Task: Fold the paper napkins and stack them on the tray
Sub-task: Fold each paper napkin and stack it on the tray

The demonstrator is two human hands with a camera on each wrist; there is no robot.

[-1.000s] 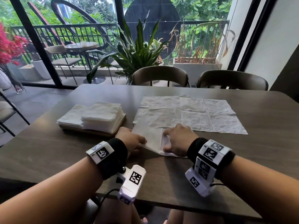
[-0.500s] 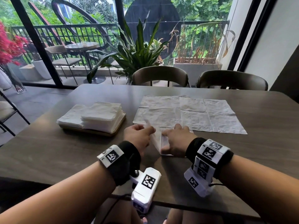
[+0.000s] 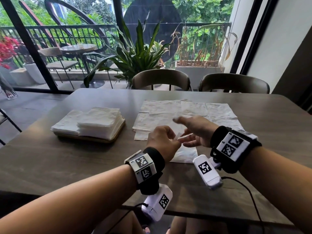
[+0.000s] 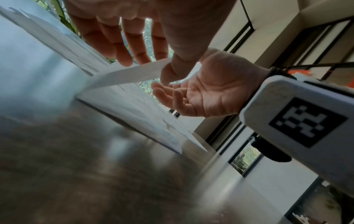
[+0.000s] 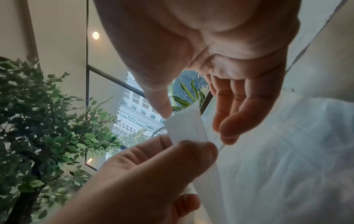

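My left hand (image 3: 164, 139) is raised a little above the table and pinches the edge of a white napkin (image 3: 184, 154) between thumb and fingers; the lifted flap (image 4: 132, 75) curves up from the table. My right hand (image 3: 192, 130) hovers just right of it, palm turned inward, fingers loosely spread and holding nothing; its thumb tip (image 5: 160, 106) comes close to the flap's corner (image 5: 186, 128). The wooden tray (image 3: 94, 140) at the left carries stacks of folded napkins (image 3: 101, 122). Several unfolded napkins (image 3: 189, 110) lie flat beyond my hands.
The dark wooden table (image 3: 67, 166) reaches to a near edge by my forearms. Two chairs (image 3: 160, 80) stand at its far side, with a potted plant (image 3: 135, 53) and glass doors behind. A cable (image 3: 249, 196) trails from my right wrist.
Both hands have lifted off the table. The left now holds up the napkin's edge, and the right has let go and opened above the sheet it was pressing.
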